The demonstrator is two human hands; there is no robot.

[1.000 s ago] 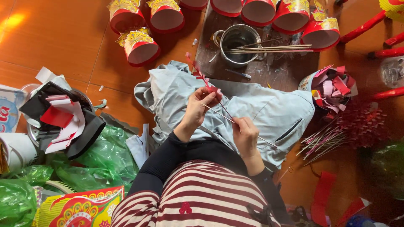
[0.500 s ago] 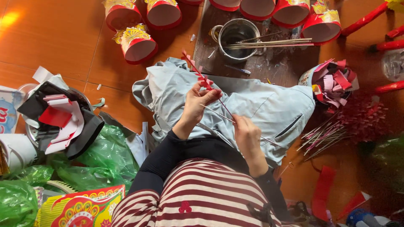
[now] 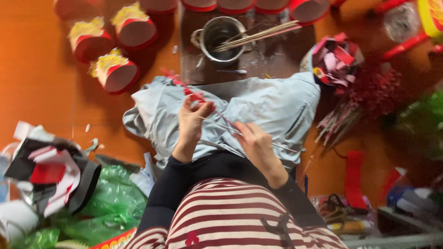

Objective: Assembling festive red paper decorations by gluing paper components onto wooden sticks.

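Thin stick [image 3: 221, 121] with a red paper strip [image 3: 184, 90] wound about its upper part, held over a pale blue cloth [image 3: 277, 108] that covers the person's lap. The stick runs on a slant from upper left to lower right, its lower end reaching past the right hand. Left hand [image 3: 193, 121]: fingers [image 3: 203, 109] pressed together, pinching the red strip against the stick. Right hand [image 3: 254, 144]: fingers curled, closed on the stick lower down; the exact grip is partly hidden by the back of the hand. Both forearms wear dark sleeves [image 3: 177, 184] over a red and white striped garment [image 3: 230, 216].

Beyond the cloth, a dark board [image 3: 272, 55] on the orange floor [image 3: 37, 78] carries a metal cup [image 3: 220, 38] with a bundle of bare sticks [image 3: 258, 36] laid across its rim. Red paper cylinders with yellow fringed tops [image 3: 115, 71] lie on the floor at upper left; more red cylinders [image 3: 304, 9] line the top edge. To the right of the cloth, a container of red and pink paper scraps [image 3: 336, 57], and below it a bunch of finished sticks with dark red tips [image 3: 364, 99]. At lower left, a heap of black, white and red paper offcuts [image 3: 50, 173] beside green plastic bags [image 3: 110, 203].
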